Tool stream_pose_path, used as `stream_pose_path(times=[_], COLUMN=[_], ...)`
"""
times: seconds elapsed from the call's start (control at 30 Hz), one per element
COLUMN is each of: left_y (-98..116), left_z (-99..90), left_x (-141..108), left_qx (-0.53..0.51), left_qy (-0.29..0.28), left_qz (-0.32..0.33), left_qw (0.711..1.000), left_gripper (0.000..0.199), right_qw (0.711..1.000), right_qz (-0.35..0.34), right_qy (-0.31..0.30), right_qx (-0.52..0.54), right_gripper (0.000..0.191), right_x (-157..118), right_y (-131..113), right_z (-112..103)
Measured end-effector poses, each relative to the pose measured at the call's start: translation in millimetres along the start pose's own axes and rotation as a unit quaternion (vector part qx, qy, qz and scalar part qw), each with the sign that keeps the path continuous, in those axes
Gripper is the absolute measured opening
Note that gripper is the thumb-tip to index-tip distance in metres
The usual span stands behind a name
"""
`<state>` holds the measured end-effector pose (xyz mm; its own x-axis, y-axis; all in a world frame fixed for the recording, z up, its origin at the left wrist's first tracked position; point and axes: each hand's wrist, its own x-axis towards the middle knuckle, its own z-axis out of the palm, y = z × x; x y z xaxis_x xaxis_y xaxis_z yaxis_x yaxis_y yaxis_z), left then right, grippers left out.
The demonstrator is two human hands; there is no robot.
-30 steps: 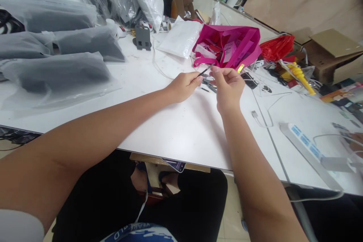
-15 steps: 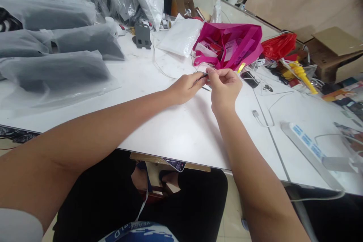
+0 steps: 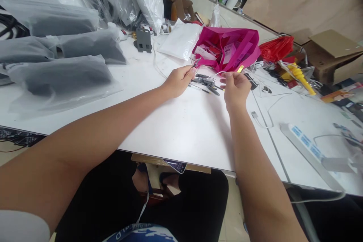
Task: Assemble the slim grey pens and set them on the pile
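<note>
Both forearms reach forward over the white counter point(image 3: 176, 128). A loose pile of slim dark pens point(image 3: 205, 82) lies between the hands, long axes running left to right. The right hand point(image 3: 236, 87) is curled, pinching what may be a thin white cord. The left hand point(image 3: 178, 80), nearer the pile, pinches one dark pen point(image 3: 196, 62) tilted up toward the pink bag point(image 3: 227, 45) beyond.

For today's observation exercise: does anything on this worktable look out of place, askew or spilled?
The pink bag lies tipped on its side, mouth open, with tags showing inside. A loose heap of thin black sticks lies scattered between the left hand and right hand. A white cable trails loose across the table.
</note>
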<state>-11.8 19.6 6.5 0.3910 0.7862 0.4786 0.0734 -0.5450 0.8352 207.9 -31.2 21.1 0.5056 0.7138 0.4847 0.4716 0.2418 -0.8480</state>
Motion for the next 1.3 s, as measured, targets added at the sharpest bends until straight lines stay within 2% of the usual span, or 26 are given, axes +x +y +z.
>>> stream_pose_path(times=[0.13,0.27,0.33,0.53,0.63,0.77,0.87,1.17,1.3], left_y=[-1,-5,-8,-11,-11,-11,-10,-7,-3], left_z=[-3.4,-7.7,-9.3,-10.7,-11.0,-10.9,-10.6,-9.3,-6.5], left_x=[3,7,8,9,9,9,8,5,2], left_qx=[0.004,-0.008,-0.011,-0.007,-0.007,-0.006,-0.003,0.013,0.022], left_qy=[0.010,0.029,0.035,0.038,0.043,0.039,0.035,0.018,0.003], left_qz=[-0.004,-0.020,-0.020,-0.018,-0.019,-0.019,-0.016,-0.015,-0.017], left_qw=[1.000,0.999,0.999,0.999,0.999,0.999,0.999,1.000,1.000], left_gripper=[0.036,0.036,0.036,0.036,0.035,0.036,0.037,0.036,0.036], right_qw=[0.998,0.990,0.986,0.977,0.976,0.974,0.970,0.961,0.969], right_qz=[0.022,0.005,-0.005,-0.048,-0.044,-0.004,0.004,0.006,-0.018], right_qy=[0.038,0.061,0.050,-0.032,-0.020,0.006,0.016,-0.015,-0.046], right_qx=[-0.042,-0.125,-0.160,-0.204,-0.211,-0.226,-0.243,-0.275,-0.241], right_gripper=[0.023,0.017,0.015,0.013,0.012,0.006,0.009,0.011,0.009], right_x=[13,16,12,-4,-2,8,12,8,8], right_y=[15,18,15,4,4,11,19,27,33], right_z=[-11,-20,-20,-9,-11,-23,-27,-18,-11])
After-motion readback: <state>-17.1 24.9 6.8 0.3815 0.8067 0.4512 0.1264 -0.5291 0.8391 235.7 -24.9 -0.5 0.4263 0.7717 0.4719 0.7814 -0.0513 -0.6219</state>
